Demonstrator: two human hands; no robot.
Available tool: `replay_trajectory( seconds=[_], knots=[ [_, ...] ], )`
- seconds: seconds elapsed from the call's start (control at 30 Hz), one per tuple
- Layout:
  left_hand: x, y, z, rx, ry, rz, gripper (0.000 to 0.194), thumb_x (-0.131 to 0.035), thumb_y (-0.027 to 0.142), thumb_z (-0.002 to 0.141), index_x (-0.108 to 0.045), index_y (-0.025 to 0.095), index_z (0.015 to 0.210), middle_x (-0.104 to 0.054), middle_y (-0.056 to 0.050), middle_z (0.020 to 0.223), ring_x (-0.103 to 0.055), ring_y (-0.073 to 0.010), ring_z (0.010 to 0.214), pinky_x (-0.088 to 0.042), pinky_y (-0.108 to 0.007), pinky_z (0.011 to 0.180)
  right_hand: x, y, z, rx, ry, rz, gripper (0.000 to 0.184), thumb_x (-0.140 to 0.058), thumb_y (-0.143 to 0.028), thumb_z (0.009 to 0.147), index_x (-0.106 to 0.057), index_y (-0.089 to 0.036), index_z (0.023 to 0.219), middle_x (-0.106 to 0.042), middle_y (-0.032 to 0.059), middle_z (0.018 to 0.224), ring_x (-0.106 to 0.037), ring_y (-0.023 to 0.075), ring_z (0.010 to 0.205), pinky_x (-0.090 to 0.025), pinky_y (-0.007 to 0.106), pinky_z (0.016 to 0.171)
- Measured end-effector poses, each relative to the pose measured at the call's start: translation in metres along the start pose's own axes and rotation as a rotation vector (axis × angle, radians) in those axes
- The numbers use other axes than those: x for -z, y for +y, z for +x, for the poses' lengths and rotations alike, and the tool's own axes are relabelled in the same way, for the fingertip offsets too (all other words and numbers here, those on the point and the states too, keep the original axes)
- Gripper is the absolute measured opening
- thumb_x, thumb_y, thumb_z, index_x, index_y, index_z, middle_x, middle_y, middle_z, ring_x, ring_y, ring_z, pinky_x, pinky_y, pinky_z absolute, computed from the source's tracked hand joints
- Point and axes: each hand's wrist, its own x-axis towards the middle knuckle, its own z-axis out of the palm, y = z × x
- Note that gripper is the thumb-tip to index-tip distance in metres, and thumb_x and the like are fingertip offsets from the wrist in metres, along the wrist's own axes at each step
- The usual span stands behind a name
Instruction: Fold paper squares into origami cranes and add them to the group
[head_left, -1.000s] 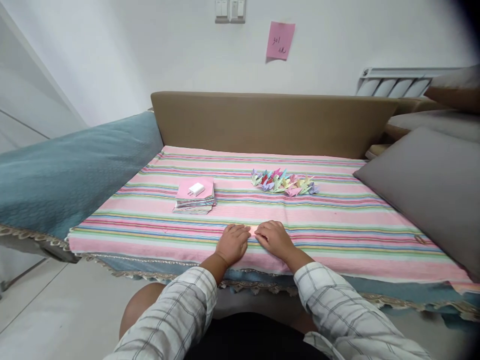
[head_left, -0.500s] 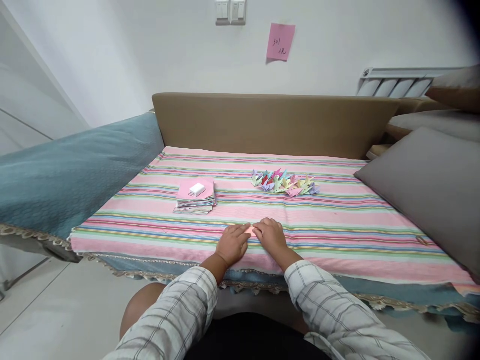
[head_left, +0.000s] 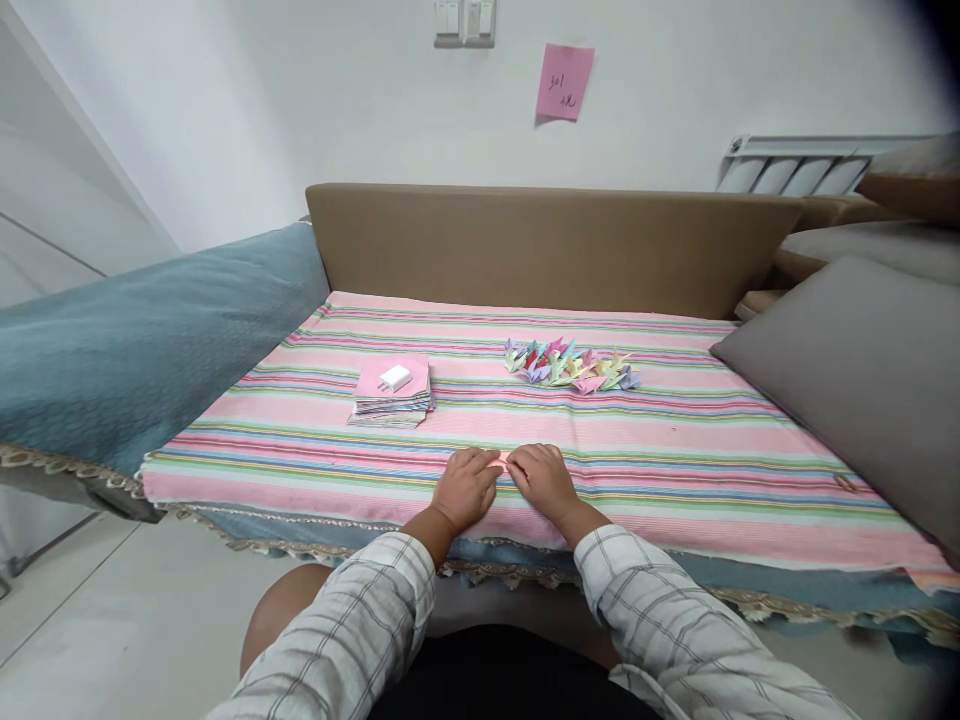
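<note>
My left hand [head_left: 465, 487] and my right hand [head_left: 544, 478] lie side by side on the striped cloth [head_left: 675, 470], fingers curled and pressed down on a small pink-orange piece of paper [head_left: 501, 459] between them. Only a sliver of that paper shows. Farther back to the left stands a stack of coloured paper squares [head_left: 391, 398] with a white charger plug [head_left: 395, 378] on top. A heap of several folded paper cranes [head_left: 568, 364] lies at the back centre.
The cloth covers a sofa seat with a tan backrest [head_left: 555, 245]. A teal cover [head_left: 135, 340] drapes the left arm. Grey cushions [head_left: 855, 370] lie at the right. A pink note [head_left: 564, 82] hangs on the wall.
Both hands stayed pressed on the paper; the right hand shifted slightly left, closer to the left hand. Nothing else moved.
</note>
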Motion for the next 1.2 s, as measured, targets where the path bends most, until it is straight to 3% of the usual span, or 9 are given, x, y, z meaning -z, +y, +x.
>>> replay_trajectory(
  seconds=[0.4, 0.63, 0.77, 0.97, 1.2],
  knots=[
    [-0.003, -0.001, -0.001, 0.016, 0.005, -0.020, 0.026, -0.048, 0.020, 0.085, -0.065, 0.026, 0.104, -0.065, -0.006, 0.103, -0.053, -0.0213, 0.096, -0.038, -0.041, 0.085, 0.000, 0.007, 0.000, -0.006, -0.045, 0.143, 0.014, -0.052, -0.024, 0.088, -0.066, -0.022, 0.086, -0.067, 0.0030, 0.089, -0.057, 0.0167, 0.084, -0.038, 0.029, 0.077],
    [0.000, -0.001, 0.000, 0.070, 0.037, -0.061, 0.022, -0.048, 0.018, 0.083, -0.065, 0.020, 0.095, -0.068, -0.006, 0.092, -0.056, -0.0197, 0.090, -0.037, -0.039, 0.088, -0.002, 0.010, -0.005, 0.016, -0.032, 0.133, 0.016, -0.052, -0.025, 0.089, -0.068, -0.023, 0.091, -0.068, 0.0039, 0.096, -0.057, 0.0175, 0.090, -0.039, 0.030, 0.082],
    [0.001, -0.001, 0.000, 0.025, 0.015, -0.040, 0.031, -0.048, 0.018, 0.082, -0.062, 0.024, 0.109, -0.067, -0.005, 0.108, -0.056, -0.0200, 0.094, -0.036, -0.040, 0.088, -0.001, 0.010, -0.008, 0.052, -0.042, 0.103, 0.020, -0.049, -0.026, 0.091, -0.068, -0.023, 0.095, -0.068, 0.0050, 0.099, -0.057, 0.0177, 0.093, -0.040, 0.031, 0.082],
    [0.000, -0.001, 0.001, 0.028, -0.027, -0.012, 0.031, -0.052, 0.019, 0.080, -0.065, 0.030, 0.106, -0.066, -0.002, 0.113, -0.056, -0.0209, 0.094, -0.036, -0.042, 0.087, 0.002, 0.006, -0.017, 0.093, -0.003, 0.062, 0.023, -0.046, -0.024, 0.092, -0.067, -0.023, 0.101, -0.067, 0.0058, 0.105, -0.056, 0.0192, 0.099, -0.040, 0.035, 0.087],
    [0.000, 0.000, 0.001, 0.050, -0.032, -0.014, 0.030, -0.052, 0.020, 0.079, -0.066, 0.030, 0.104, -0.066, -0.002, 0.113, -0.056, -0.0223, 0.096, -0.036, -0.043, 0.086, 0.000, 0.008, -0.026, -0.055, 0.100, 0.068, 0.023, -0.052, -0.030, 0.087, -0.066, -0.020, 0.103, -0.065, 0.0086, 0.103, -0.055, 0.0227, 0.098, -0.042, 0.038, 0.088]
  ],
)
